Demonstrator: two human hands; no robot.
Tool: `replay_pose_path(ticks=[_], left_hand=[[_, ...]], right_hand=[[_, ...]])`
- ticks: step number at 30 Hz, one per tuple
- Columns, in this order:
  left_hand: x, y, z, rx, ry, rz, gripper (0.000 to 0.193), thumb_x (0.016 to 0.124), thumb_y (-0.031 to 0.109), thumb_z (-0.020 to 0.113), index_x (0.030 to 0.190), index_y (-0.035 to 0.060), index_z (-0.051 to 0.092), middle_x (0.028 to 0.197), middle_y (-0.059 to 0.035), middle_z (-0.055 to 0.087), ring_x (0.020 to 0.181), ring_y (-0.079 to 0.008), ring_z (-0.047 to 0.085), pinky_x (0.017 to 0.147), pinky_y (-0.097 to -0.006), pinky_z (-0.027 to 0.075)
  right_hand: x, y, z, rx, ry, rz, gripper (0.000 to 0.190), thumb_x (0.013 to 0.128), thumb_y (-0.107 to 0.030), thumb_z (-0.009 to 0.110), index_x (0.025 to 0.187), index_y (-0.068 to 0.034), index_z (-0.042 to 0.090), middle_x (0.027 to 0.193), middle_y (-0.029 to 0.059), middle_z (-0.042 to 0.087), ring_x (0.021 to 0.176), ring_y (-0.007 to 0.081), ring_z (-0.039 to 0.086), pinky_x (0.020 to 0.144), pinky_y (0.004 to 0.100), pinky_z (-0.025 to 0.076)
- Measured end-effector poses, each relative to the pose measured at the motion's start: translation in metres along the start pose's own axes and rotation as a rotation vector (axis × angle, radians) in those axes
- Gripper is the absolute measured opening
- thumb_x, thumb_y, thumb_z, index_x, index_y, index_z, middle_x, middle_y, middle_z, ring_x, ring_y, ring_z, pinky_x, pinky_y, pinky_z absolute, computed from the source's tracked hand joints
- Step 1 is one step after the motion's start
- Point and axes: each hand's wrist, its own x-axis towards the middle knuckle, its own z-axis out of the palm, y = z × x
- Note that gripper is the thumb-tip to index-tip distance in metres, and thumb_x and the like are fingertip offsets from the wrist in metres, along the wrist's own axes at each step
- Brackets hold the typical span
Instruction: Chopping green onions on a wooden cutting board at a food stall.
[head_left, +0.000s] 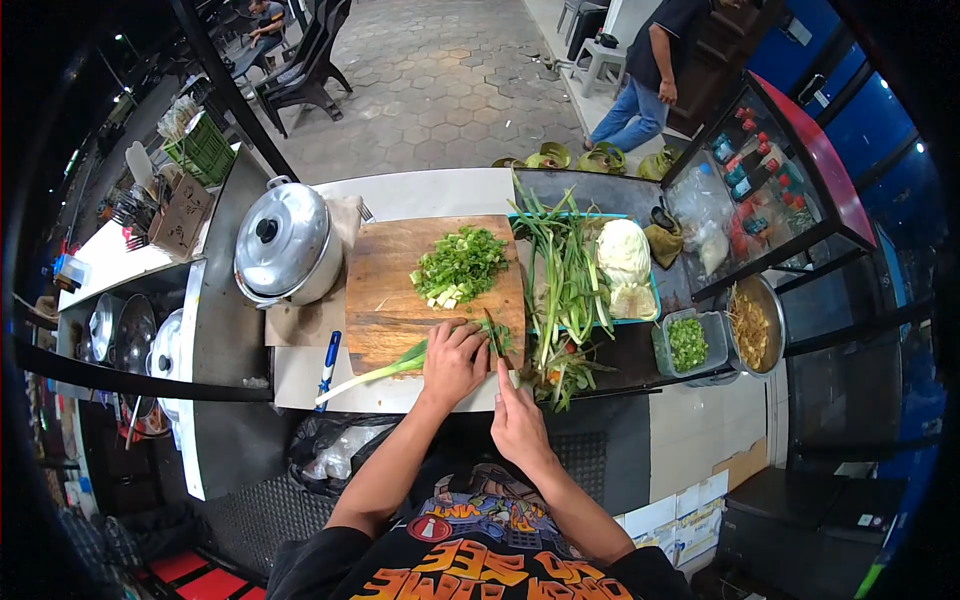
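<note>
On the wooden cutting board, my left hand presses down on a green onion, whose white end reaches left past the board. My right hand grips a kitchen knife, its blade just right of my left fingertips, beside a few cut green pieces. A pile of chopped greens lies on the board's upper right part. Right of the board, whole green onions lie on a blue-edged tray with a cabbage. A blue-handled tool lies left of the board.
A lidded aluminium pot stands left of the board. At right are a plastic container of chopped greens, a metal bowl with fried food and a glass display case. Beyond the counter a person is on foot; another person sits farther off.
</note>
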Motion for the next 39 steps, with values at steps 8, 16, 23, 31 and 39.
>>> replay_pose_path(ticks=[8,16,23,31,39], left_hand=[[0.002,0.000,0.002,-0.003,-0.002,-0.007,0.012,0.081,0.011,0.073,0.090,0.0044,0.077,0.098,-0.0067,0.073,0.104,-0.0291,0.063,0.093,-0.0429,0.047],[0.000,-0.003,0.002,-0.005,-0.011,-0.011,0.012,0.080,0.010,0.073,0.090,0.0045,0.077,0.098,-0.0061,0.073,0.103,-0.0292,0.062,0.092,-0.0426,0.047],[-0.002,-0.006,0.001,-0.035,-0.017,-0.062,0.011,0.082,0.011,0.073,0.091,0.0051,0.077,0.099,-0.0072,0.075,0.106,-0.0299,0.062,0.094,-0.0423,0.046],[0.004,0.000,-0.021,0.053,-0.144,-0.002,0.016,0.084,0.015,0.073,0.096,0.0079,0.080,0.109,-0.0040,0.077,0.112,-0.0278,0.063,0.097,-0.0421,0.045],[0.001,-0.008,-0.017,0.056,-0.157,-0.004,0.019,0.084,0.017,0.071,0.099,0.0116,0.081,0.114,0.0016,0.076,0.115,-0.0229,0.060,0.095,-0.0405,0.042]], right_hand=[[0.008,0.003,0.008,-0.105,0.043,-0.026,0.066,0.100,-0.010,0.049,0.162,-0.016,0.028,0.097,0.0255,0.059,0.078,0.0479,0.063,0.071,0.0549,0.053],[-0.068,0.011,-0.010,-0.080,-0.088,0.088,0.065,0.101,-0.010,0.051,0.161,-0.016,0.030,0.095,0.0228,0.058,0.078,0.0464,0.063,0.071,0.0527,0.054],[-0.046,-0.001,-0.011,0.038,-0.010,0.035,0.062,0.101,-0.009,0.052,0.159,-0.015,0.034,0.094,0.0237,0.059,0.081,0.0456,0.063,0.074,0.0515,0.052],[0.004,-0.001,0.008,-0.060,0.019,0.027,0.065,0.100,-0.010,0.050,0.162,-0.016,0.028,0.099,0.0262,0.061,0.089,0.0474,0.064,0.081,0.0542,0.053],[-0.005,-0.001,0.012,-0.115,0.040,0.020,0.066,0.098,-0.009,0.051,0.160,-0.016,0.032,0.105,0.0262,0.061,0.085,0.0487,0.064,0.078,0.0551,0.054]])
